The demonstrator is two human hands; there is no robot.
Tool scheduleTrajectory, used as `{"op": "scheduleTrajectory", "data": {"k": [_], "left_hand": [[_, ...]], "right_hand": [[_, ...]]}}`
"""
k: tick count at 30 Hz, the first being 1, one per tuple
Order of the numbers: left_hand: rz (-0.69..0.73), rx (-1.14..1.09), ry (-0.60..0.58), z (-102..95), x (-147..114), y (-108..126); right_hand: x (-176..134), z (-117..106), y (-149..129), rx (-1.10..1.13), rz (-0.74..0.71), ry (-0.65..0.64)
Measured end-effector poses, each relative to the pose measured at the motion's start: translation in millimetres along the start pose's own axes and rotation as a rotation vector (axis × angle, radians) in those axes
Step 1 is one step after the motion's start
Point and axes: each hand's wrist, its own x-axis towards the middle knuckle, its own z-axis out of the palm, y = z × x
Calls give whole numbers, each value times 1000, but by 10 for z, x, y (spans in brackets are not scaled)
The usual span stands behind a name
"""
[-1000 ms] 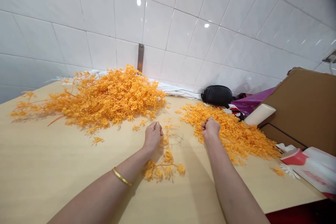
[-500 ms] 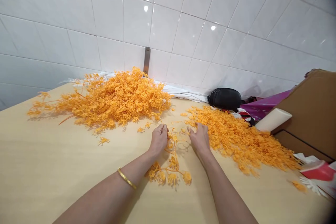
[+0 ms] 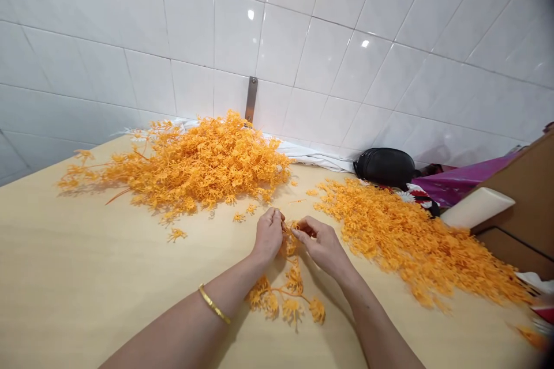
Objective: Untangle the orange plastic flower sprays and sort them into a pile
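My left hand point(image 3: 269, 234) is closed on the upper part of an orange artificial flower stem point(image 3: 294, 279). Its branching lower end, tipped with small frilly blossoms, hangs toward me just over the table. Thumb and fingers pinched, my right hand point(image 3: 321, 242) meets the left one at the stem's top, holding a small orange blossom piece point(image 3: 295, 225). My fingers partly hide where the two pieces meet. Beyond my left hand lies a tall heap of orange stems point(image 3: 208, 161). A flatter pile of loose orange blossoms point(image 3: 402, 230) spreads to the right of my right hand.
The pale wooden table point(image 3: 108, 282) runs up to a white tiled wall point(image 3: 234, 34). A black pouch point(image 3: 384, 166), a cream roll point(image 3: 478, 207), purple sheeting point(image 3: 467, 179) and a brown cardboard box point(image 3: 534, 202) stand at the right. Stray blossoms point(image 3: 176, 234) lie left of my hands.
My right hand has moved left from the edge of the loose blossom pile to my left hand, and its fingers have closed on a blossom piece. The view has shifted slightly.
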Motion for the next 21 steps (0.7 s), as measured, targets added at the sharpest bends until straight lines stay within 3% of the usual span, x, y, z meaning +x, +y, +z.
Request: {"op": "scheduleTrajectory", "data": {"k": [8,12,21], "left_hand": [[-131,-132,-105,-11,-40,125],[-227,-267,-173,-37,-32,169],[-311,-304,-291,-44,-25,183]], "right_hand": [[79,-76,146,782,360,14],[97,-75,201,887,439,59],[115,5,253,887,374,21]]}}
